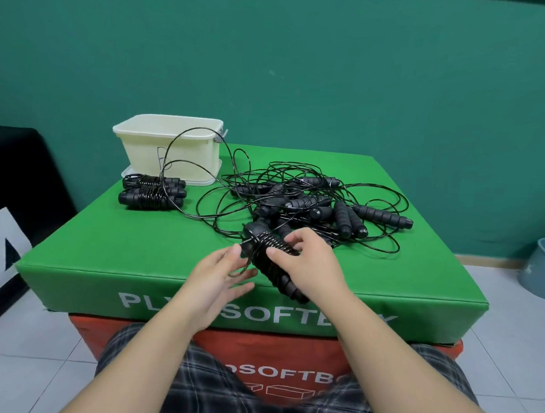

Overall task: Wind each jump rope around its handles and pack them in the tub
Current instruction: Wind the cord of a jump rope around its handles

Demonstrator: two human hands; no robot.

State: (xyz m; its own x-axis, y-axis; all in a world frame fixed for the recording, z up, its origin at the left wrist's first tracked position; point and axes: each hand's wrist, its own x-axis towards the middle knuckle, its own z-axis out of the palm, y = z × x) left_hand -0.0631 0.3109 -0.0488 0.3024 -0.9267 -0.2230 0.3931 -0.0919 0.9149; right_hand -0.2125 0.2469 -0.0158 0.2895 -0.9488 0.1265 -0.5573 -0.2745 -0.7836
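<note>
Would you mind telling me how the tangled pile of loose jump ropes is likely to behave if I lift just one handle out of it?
The tangled pile would probably drag along: its thin cords loop over and through each other. The cords look springy rather than limp, since several arcs stand off the green box, so they may snag. The ribbed handles look easy to grip, though round enough to roll.

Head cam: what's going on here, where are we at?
A person is winding a black jump rope around its paired handles. The right hand grips the bundle while the left hand works the rope end beside it. Two wound bundles lie on the green foam box in front of the cream tub, not yet packed. A tangled pile of ropes and handles waits behind the hands.
</note>
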